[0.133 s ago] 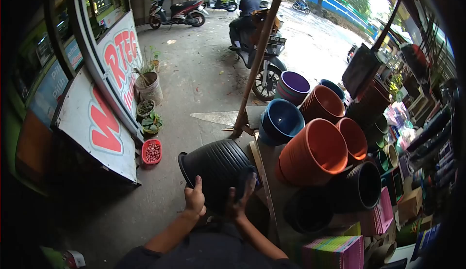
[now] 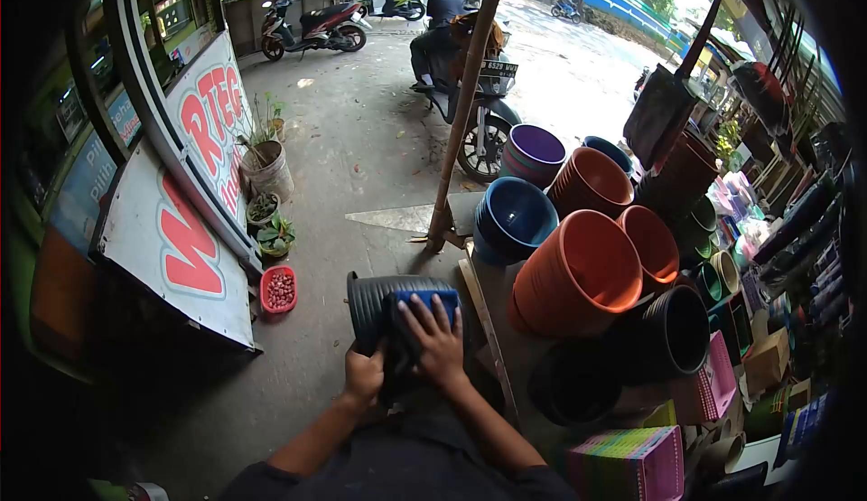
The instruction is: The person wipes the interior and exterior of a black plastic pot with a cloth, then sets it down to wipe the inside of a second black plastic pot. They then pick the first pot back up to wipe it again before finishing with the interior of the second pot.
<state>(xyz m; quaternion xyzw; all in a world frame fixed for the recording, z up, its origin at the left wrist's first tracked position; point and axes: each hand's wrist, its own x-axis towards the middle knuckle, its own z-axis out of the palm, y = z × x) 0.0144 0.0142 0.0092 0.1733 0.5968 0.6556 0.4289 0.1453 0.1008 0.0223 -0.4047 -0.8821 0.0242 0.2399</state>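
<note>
A black ribbed plastic pot (image 2: pixel 368 307), possibly several nested together, lies on its side in front of me with its rim toward the left. My left hand (image 2: pixel 365 374) grips it at the near left side, the fingers partly hidden. Against the upper right of the pot, my right hand (image 2: pixel 438 346) presses a blue cloth (image 2: pixel 451 300), its fingers spread over the fabric. The pot's lower part is in dark shadow.
Right of me stand stacks of orange pots (image 2: pixel 555 284), blue pots (image 2: pixel 506 230) and black pots (image 2: pixel 659 338). A wooden pole (image 2: pixel 461 121) rises ahead. On the left are a sign board (image 2: pixel 172 239) and a red tub (image 2: pixel 278 291). A person (image 2: pixel 442 27) sits on a motorbike beyond.
My right hand has moved up and left over the pot with the blue cloth, turning its back to view. The pot's visible outline has shifted. My left hand has moved slightly down.
</note>
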